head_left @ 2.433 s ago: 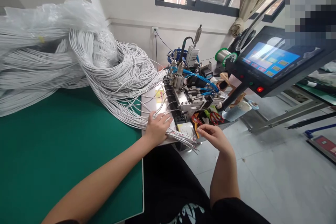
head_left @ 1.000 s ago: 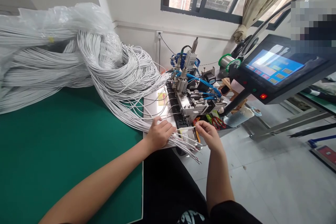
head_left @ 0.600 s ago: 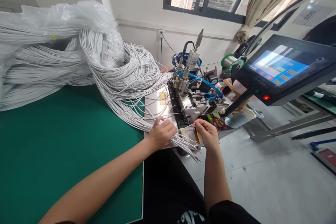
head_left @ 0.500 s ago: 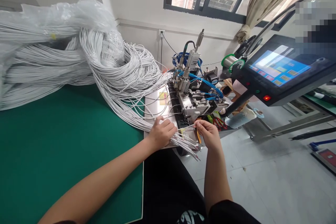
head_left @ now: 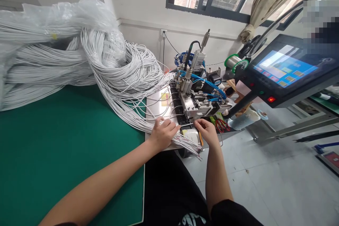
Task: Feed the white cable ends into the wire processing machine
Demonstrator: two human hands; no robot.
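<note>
My left hand (head_left: pixel 162 135) is closed over the front of a bundle of thin white cables (head_left: pixel 132 123). Its fingertips are at one single white cable (head_left: pixel 187 124), which stretches across to my right hand (head_left: pixel 208 131). That hand pinches the cable's end with thumb and forefinger, right at the front of a small bench machine (head_left: pixel 189 104) with metal clamps and blue air hoses. Below my fingers, the loose cable ends (head_left: pixel 192 146) fan out past the edge of the white plate (head_left: pixel 156 107). Some other cables lie across the plate into the machine's black strip.
A large heap of white cables, partly under clear plastic (head_left: pixel 76 14), covers the back of the green table (head_left: pixel 66 155). To the right stand a lit touchscreen (head_left: pixel 286 69), a solder wire spool (head_left: pixel 234 63) and red-handled pliers (head_left: pixel 221 125).
My right hand has shifted slightly up and left, bringing the cable end closer to the machine. The single cable now lies flatter along the machine's front. My left hand has barely moved.
</note>
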